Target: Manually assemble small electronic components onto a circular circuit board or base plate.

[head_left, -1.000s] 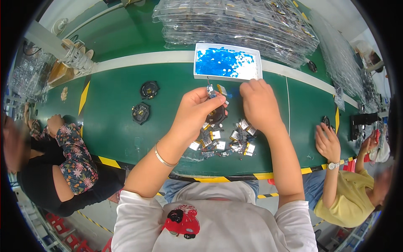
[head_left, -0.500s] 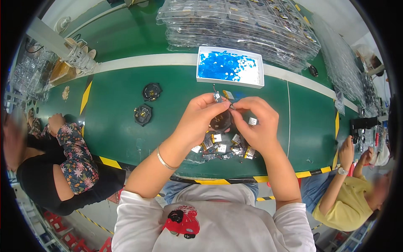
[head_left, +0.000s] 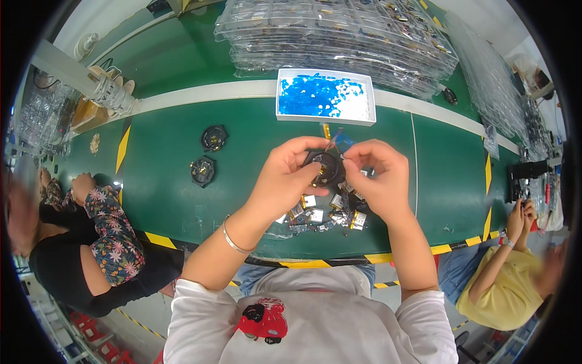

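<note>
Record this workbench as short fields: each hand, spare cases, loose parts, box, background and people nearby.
Left hand: holds a round black case, thumb over its face
Right hand: fingers by the case's right edge; what they grip, if anything, is unclear
Spare cases: two black cases left of the hands
Loose parts: pile of small parts below the hands
Box: white box with blue pieces, beyond the hands
Background: stacked clear trays
People: one either side
</note>
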Motion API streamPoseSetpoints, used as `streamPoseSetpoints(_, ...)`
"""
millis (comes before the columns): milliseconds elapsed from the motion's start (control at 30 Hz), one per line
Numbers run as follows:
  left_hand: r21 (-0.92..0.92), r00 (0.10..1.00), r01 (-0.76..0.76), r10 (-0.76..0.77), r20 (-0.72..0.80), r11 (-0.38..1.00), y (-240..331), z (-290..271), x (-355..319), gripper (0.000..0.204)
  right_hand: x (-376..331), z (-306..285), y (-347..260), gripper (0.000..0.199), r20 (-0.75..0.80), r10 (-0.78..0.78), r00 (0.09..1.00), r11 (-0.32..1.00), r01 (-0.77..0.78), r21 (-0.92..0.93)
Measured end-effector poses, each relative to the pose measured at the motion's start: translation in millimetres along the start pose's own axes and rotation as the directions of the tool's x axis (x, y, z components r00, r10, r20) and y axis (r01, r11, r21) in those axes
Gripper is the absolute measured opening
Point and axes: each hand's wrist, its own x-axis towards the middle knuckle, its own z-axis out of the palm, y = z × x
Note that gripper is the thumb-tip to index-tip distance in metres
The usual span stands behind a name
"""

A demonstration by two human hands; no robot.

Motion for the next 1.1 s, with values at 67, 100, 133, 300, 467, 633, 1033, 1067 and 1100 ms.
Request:
streamPoseSetpoints(67, 0.03, 1.0, 0.004, -0.004, -0.013, 1.0, -4, -2, 1, 0.034, -4, 0, -1, 0.015, 0.064, 0.065, 0.996, 0.997, -0.068, 0.045)
streamPoseSetpoints(100, 0.03, 1.0, 0.003, -0.003, -0.014, 1.0, -6, -3, 1, 0.034, -5, 3, -3, 0.015, 0.065, 0.064, 0.996, 0.997, -0.067, 0.046)
streamPoseSetpoints(133, 0.015, 1.0, 0.002, -0.002, 0.006, 1.0, -7, -3, 1, 0.033, -6, 7, -7, 0.016, 0.029, -0.043, 0.999, 0.997, 0.045, -0.069)
streamPoseSetpoints(300, 0.0, 0.999, -0.018, 0.018, 0.029, 1.0, -9, 3, -3, 0.031, -4, 13, -3, 0.018, -0.033, -0.418, 0.908, 0.844, 0.374, -0.384)
streamPoseSetpoints(467, -0.027, 0.997, -0.073, 0.074, 0.018, 0.997, -9, 6, -5, 0.03, -2, 16, -2, 0.018, -0.036, -0.457, 0.889, 0.824, 0.407, -0.394)
streamPoseSetpoints(633, 0.011, 0.994, -0.1, 0.1, 0.033, 0.995, -10, 2, -6, 0.031, -1, 16, 2, 0.017, -0.01, -0.427, 0.904, 0.852, 0.398, -0.341)
streamPoseSetpoints(1033, -0.201, 0.997, 0.07, -0.078, -0.029, 0.977, -5, -10, 3, 0.015, 0, -3, 6, 0.011, 0.014, -0.325, 0.946, 0.946, 0.325, 0.008)
streamPoseSetpoints(1067, -0.188, 0.995, 0.086, -0.093, -0.025, 0.978, -4, -10, 3, 0.013, 0, -8, 10, 0.012, 0.0, -0.289, 0.957, 0.957, 0.289, 0.021)
streamPoseSetpoints(1100, -0.185, 0.995, 0.088, -0.094, -0.025, 0.979, -3, -10, 4, 0.013, 1, -10, 12, 0.014, -0.013, -0.251, 0.968, 0.967, 0.252, 0.034)
